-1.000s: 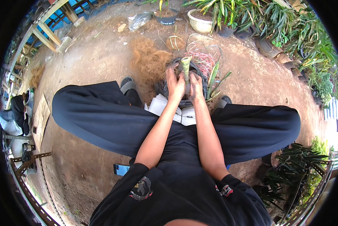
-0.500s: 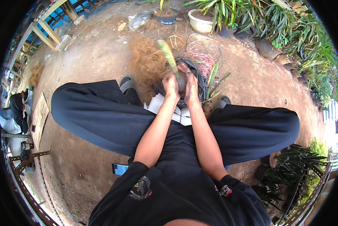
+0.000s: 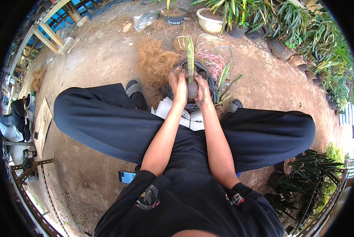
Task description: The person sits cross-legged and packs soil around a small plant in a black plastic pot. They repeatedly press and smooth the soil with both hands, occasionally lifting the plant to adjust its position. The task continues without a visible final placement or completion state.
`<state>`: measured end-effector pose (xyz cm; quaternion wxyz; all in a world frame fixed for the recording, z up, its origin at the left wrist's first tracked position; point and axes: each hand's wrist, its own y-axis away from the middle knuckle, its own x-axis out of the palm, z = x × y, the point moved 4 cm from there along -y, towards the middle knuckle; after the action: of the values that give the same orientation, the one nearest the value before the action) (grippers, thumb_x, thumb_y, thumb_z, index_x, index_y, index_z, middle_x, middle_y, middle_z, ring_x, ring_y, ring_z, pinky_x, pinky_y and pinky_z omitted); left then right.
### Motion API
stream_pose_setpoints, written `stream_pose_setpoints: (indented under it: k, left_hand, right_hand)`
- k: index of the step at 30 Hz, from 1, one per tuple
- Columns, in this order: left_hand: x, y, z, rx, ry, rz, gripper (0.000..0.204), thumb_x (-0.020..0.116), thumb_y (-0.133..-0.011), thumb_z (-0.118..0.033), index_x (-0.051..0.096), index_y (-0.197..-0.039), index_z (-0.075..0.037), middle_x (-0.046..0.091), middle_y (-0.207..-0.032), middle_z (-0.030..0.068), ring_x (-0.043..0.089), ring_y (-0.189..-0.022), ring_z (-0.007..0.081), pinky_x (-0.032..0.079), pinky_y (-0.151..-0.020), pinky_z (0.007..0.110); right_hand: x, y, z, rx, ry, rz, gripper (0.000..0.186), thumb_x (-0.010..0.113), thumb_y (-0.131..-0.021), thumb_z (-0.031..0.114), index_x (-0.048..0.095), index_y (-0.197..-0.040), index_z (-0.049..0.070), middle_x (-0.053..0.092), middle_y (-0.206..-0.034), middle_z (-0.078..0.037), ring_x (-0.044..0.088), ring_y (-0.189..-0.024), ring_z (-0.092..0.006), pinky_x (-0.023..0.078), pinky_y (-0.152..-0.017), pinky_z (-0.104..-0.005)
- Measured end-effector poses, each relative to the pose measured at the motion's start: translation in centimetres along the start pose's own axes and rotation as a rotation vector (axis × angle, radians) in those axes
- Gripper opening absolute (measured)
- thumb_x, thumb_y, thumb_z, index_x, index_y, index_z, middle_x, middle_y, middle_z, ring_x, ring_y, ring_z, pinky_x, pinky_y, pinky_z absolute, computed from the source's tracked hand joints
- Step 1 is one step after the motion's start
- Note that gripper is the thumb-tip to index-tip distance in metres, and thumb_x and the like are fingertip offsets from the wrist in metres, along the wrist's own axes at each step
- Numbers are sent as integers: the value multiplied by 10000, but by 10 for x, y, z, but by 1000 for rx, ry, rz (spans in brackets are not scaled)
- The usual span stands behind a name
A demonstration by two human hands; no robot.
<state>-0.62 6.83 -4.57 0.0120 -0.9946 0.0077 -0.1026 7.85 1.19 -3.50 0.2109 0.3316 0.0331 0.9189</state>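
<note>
A round, dark ball of soil (image 3: 192, 91) sits between my palms, with an upright snake plant leaf (image 3: 190, 57) rising from its top. My left hand (image 3: 179, 87) cups the ball from the left, and my right hand (image 3: 203, 91) wraps its right side; both are smeared with soil. Below and around them lies a black plastic bag (image 3: 213, 85), whose contents my hands mostly hide. Loose snake plant leaves (image 3: 224, 76) lean at the bag's right. White sheets (image 3: 164, 107) lie nearer to me, between my legs.
Brown fibre (image 3: 155, 59) is heaped left of the bag, and pink string (image 3: 213, 63) lies beyond it. Potted plants stand behind, including a white pot (image 3: 209, 23) and a black pot (image 3: 173, 19). A phone (image 3: 126, 177) rests on the ground at my left.
The leaf has gone from tilted left to upright, turning with the soil ball. My left hand has shifted slightly left, and my right hand sits lower around the ball.
</note>
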Motion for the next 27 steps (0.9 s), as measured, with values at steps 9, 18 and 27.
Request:
stream_pose_setpoints:
  k: [9, 18, 27]
  left_hand:
    - [4, 7, -5, -127, 241, -115, 257, 542, -911, -223, 539, -1062, -15, 548, -999, 76, 530, -948, 166, 460, -784, 275]
    - [14, 17, 6, -167, 459, -1, 278, 507, -945, -254, 603, -837, -17, 559, -794, -9, 483, -702, 85, 423, -624, 263]
    - [20, 16, -14, -17, 254, 288, 155, 512, -873, -36, 648, -876, 39, 635, -836, 58, 554, -765, 126, 442, -718, 262]
  right_hand:
    - [-7, -7, -1, -373, -15, -88, 227, 545, -908, 189, 645, -926, -15, 639, -851, -59, 590, -756, -130, 480, -704, -266]
    - [10, 13, 8, -634, 322, -114, 540, 473, -943, 407, 590, -1147, -80, 595, -1195, -158, 527, -1140, -235, 347, -1030, -355]
    - [0, -3, 16, -313, -105, -32, 603, 456, -912, 484, 498, -1300, 25, 507, -1325, -98, 474, -1206, -208, 369, -1011, -334]
